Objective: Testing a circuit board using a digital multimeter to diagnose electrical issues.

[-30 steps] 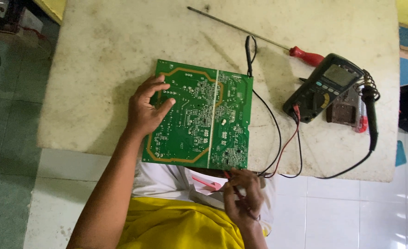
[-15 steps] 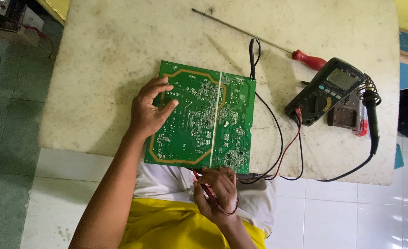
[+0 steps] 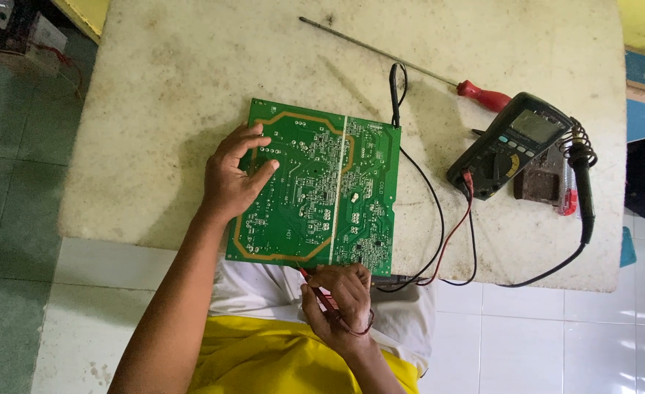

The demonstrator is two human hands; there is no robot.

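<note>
Worn, speckled stone table [image 3: 154,109] over tiled floor, seen from above; broad bare areas along the far and left sides, near edge running just under the work.

Green circuit board [image 3: 315,190], solder side up, lying flat near the middle of the table, its near edge almost flush with the table's near edge; copper border trace round the left portion, pale line dividing left from right.

Left hand [image 3: 231,179] resting on the board's left edge, fingers spread and lightly curled, thumb and forefinger pressed onto the green surface; holding down, not gripping.

Right hand [image 3: 340,299] just below the board's near edge, off the table, fingers closed round a red probe [image 3: 315,288], tip pointing up toward the board's near edge; contact with the board not clear from this angle.

Black probe [image 3: 394,91] lying at the board's far right corner, red and black leads [image 3: 446,233] curving along the right side to a dark multimeter [image 3: 508,146], grey screen uppermost, yellow-marked dial below.

Long screwdriver [image 3: 410,66], red handle, lying diagonally beyond the board, handle just beside the meter.

Soldering iron [image 3: 581,182], dark, resting over a rusty stand [image 3: 537,179] at the right edge, cord looping back toward the near edge.
</note>
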